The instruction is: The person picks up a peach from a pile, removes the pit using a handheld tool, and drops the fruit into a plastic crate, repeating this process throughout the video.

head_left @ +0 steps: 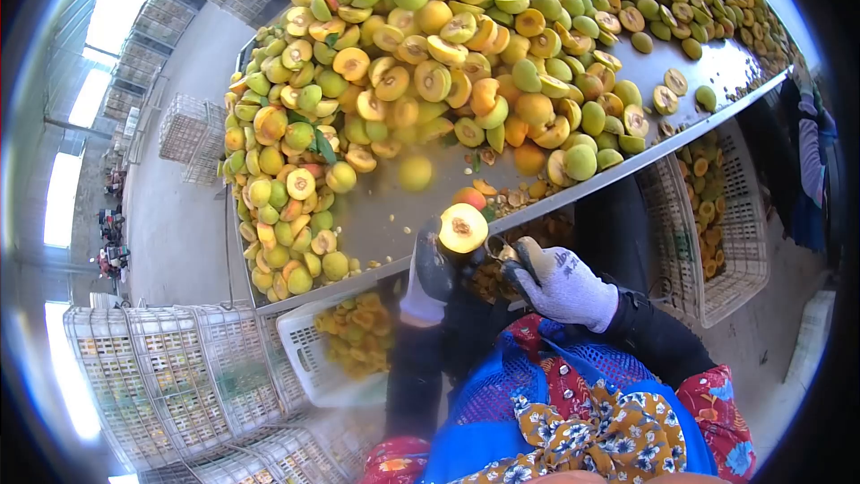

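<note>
My left hand [434, 267], in a dark-palmed glove, grips a halved yellow peach [464, 228] with its cut face and brown centre turned up. Close by on the right, my right hand [560, 280], in a white glove with dark fingertips, is closed on a small metal tool [503, 252]; its tip is partly hidden by the fingers. Both hands are at the near edge of a metal table [381, 224] heaped with whole and halved peaches [433, 81]. A reddish peach [469, 198] lies just beyond the held half.
Below the table edge, a white crate [309, 350] of peach pieces stands at left and another crate [735, 251] at right. Stacked crates [170, 367] fill the lower left. Other people's sleeves [811, 161] show at far right and at the top. Pits and scraps [515, 197] litter the tabletop.
</note>
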The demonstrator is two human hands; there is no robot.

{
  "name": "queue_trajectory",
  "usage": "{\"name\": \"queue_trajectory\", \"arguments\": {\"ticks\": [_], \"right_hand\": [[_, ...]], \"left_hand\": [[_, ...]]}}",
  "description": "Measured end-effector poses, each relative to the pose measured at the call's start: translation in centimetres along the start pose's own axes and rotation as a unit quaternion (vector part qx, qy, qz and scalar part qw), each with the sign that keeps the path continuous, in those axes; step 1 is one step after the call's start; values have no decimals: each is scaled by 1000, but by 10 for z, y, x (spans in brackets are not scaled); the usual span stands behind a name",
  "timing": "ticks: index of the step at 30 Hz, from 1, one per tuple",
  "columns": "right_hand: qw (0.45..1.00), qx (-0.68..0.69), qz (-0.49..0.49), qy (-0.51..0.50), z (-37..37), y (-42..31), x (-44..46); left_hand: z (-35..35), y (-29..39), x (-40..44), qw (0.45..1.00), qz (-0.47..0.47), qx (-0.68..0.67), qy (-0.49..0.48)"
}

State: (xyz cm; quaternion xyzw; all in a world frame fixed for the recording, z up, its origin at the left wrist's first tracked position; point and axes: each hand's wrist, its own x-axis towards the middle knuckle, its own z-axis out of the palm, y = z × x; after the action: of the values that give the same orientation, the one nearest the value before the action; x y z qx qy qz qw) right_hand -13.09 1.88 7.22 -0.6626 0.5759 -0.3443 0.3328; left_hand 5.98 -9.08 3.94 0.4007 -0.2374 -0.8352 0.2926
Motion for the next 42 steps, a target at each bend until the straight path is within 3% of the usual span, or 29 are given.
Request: {"name": "queue_trajectory", "arguments": {"ticks": [1, 2, 3, 6, 8, 17, 19, 21, 25, 30, 33, 36, 39, 42], "right_hand": [[1000, 3, 28, 2, 1, -2, 1], [1000, -20, 23, -4, 1, -4, 2], [1000, -16, 25, 0, 3, -6, 1], [999, -13, 39, 1, 7, -7, -5], [999, -23, 40, -3, 6, -5, -7], [996, -44, 75, -32, 1, 6, -16], [995, -46, 79, -37, -1, 8, -18], [995, -43, 73, -50, -4, 9, -22], [996, -49, 49, -53, -3, 11, -28], [993, -91, 19, -68, -8, 5, -29], [993, -94, 2, -66, -9, 2, -30], [991, -101, 2, -86, -8, 2, -30], [983, -124, 24, -136, -5, 0, -30], [992, -39, 61, -99, 1, -1, -34]], "left_hand": [[12, -5, -4, 999, -9, -9, 41], [9, -13, -4, 978, 98, 182, -15], [10, -19, -4, 909, 219, 353, -28], [23, -37, -13, 957, 203, 207, -15], [35, -38, -23, 994, 94, -44, -16], [36, -43, -38, 988, 118, 68, -73], [30, -43, -35, 947, 206, 237, -63], [43, -42, -41, 988, 129, 73, -28], [21, -66, -36, 974, 153, 165, -22], [45, -49, -49, 997, 31, 67, 28], [45, -59, -43, 976, 136, 166, 50], [39, -68, -39, 896, 273, 345, 62], [32, -76, -32, 880, 285, 360, 122], [47, -71, -37, 850, 304, 405, 144]]}}
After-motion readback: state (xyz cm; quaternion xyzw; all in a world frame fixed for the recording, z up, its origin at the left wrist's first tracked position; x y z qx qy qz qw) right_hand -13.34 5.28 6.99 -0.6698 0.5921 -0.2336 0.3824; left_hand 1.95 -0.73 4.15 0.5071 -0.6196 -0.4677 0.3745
